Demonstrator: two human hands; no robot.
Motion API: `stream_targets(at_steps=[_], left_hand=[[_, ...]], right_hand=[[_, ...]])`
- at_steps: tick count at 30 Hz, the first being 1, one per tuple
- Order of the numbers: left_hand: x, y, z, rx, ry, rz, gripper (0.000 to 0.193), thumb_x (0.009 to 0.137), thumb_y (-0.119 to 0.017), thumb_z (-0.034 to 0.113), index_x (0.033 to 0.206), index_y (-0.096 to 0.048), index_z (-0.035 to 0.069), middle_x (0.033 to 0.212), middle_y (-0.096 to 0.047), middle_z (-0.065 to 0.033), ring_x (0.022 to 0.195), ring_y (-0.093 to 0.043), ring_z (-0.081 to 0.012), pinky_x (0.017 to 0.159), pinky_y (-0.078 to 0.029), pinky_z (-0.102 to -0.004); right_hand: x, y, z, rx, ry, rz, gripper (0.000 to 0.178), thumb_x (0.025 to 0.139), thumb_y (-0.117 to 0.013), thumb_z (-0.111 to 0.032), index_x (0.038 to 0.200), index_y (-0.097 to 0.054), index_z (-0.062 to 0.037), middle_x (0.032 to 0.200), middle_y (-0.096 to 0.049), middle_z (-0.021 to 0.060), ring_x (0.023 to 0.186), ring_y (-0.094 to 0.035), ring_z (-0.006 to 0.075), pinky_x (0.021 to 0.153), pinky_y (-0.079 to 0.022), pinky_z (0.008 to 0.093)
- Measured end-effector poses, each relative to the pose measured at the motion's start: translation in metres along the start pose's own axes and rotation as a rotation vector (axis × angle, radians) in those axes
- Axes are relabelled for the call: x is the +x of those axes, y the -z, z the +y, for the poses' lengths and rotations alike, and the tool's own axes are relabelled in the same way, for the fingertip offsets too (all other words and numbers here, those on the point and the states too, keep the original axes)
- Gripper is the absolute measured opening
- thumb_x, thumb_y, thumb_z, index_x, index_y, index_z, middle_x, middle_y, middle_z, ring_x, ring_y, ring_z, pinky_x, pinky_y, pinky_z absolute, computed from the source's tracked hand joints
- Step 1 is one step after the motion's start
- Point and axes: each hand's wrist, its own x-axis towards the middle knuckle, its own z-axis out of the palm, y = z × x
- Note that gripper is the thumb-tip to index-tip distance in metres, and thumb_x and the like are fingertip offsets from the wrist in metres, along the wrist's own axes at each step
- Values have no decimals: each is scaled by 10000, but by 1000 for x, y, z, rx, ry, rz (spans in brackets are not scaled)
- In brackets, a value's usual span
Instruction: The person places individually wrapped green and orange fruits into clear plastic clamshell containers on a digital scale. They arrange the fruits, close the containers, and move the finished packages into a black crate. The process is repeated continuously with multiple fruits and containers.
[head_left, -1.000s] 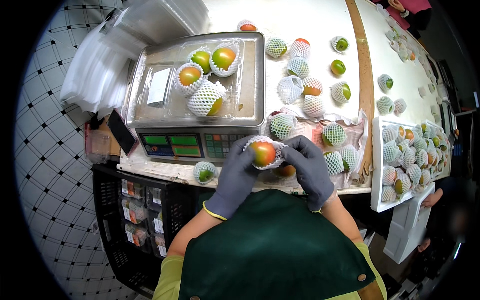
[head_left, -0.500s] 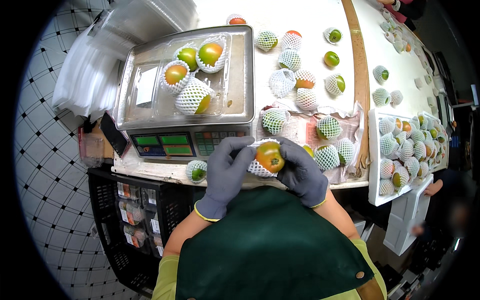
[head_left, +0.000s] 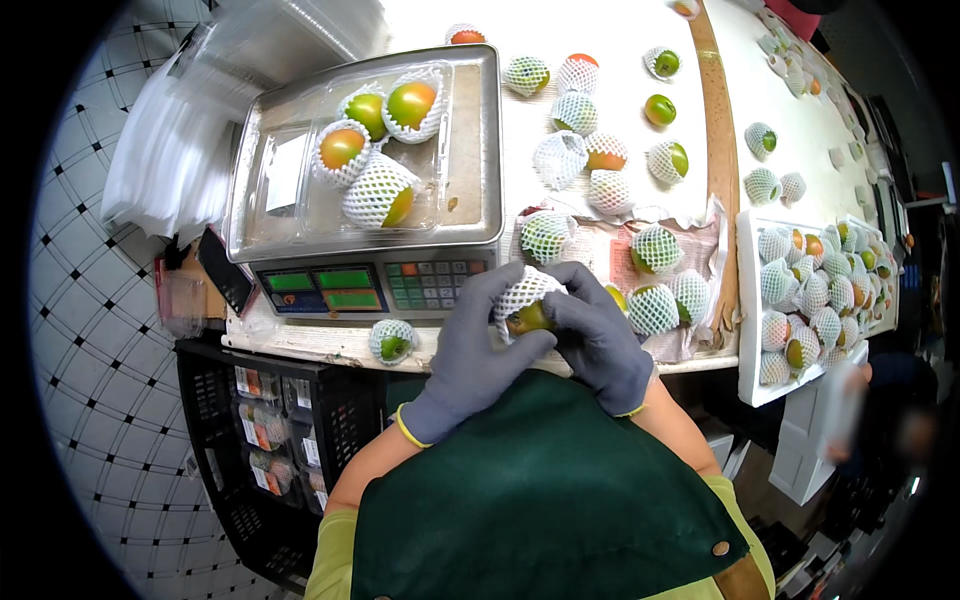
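Note:
Both gloved hands hold one green-orange tomato (head_left: 528, 319) in front of my apron, at the table's near edge. A white foam net sleeve (head_left: 530, 287) covers its upper side. My left hand (head_left: 462, 358) curls round it from the left, thumb along its lower side. From the right, my right hand (head_left: 604, 346) closes on it with bent fingers. Beyond my left hand stands a steel-topped digital scale (head_left: 474, 200). An open clear plastic box (head_left: 312, 222) lies on it, with several netted tomatoes (head_left: 378, 192) inside.
Netted tomatoes (head_left: 655, 310) lie about the white table. A white crate (head_left: 750, 330) of netted tomatoes stands right, near another person. Stacked clear boxes (head_left: 270, 50) are back left. A black crate (head_left: 215, 430) with packed boxes sits below left. One netted tomato (head_left: 392, 342) rests before the scale.
My hands have turned the tomato, and the net now covers its top where bare skin faced up before. The left thumb has come across underneath. My view has shifted slightly.

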Motion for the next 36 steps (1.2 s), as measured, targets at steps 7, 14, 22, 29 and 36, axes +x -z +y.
stream_targets(at_steps=[7,14,22,29,36], left_hand=[[7,-6,6,-59,69,-21,662,788,-723,89,1351,-380,32,1269,-478,-116,1125,-535,-207,934,-463,-320],[9,-5,0,-54,136,-103,449,825,-661,82,1241,-504,14,1149,-544,-115,1022,-582,-183,853,-488,-306],[6,-15,-12,-60,138,-52,359,822,-673,135,1142,-572,7,1055,-596,-138,900,-628,-213,810,-507,-332],[4,-9,-10,7,102,-18,323,832,-669,132,1116,-576,8,1046,-603,-141,887,-639,-227,798,-513,-330],[10,-15,-9,25,37,-124,294,845,-647,65,1121,-573,-2,1050,-597,-125,897,-636,-181,796,-515,-307]], right_hand=[[8,24,-24,70,187,94,343,867,-613,-166,1140,-503,10,1012,-576,110,880,-601,196,804,-504,317],[12,209,-178,-387,841,647,419,950,-531,-336,1189,-523,8,1197,-560,170,1102,-570,257,963,-489,373],[41,66,-86,-1080,514,175,386,866,-659,-238,1200,-569,-68,1063,-639,62,903,-621,157,737,-503,259],[71,23,-32,-1989,678,182,493,764,-722,-295,1169,-528,-91,1120,-582,137,989,-577,316,838,-477,407],[81,52,-89,-2002,375,622,463,734,-749,-317,1056,-565,-40,960,-623,143,847,-617,282,749,-506,384]])
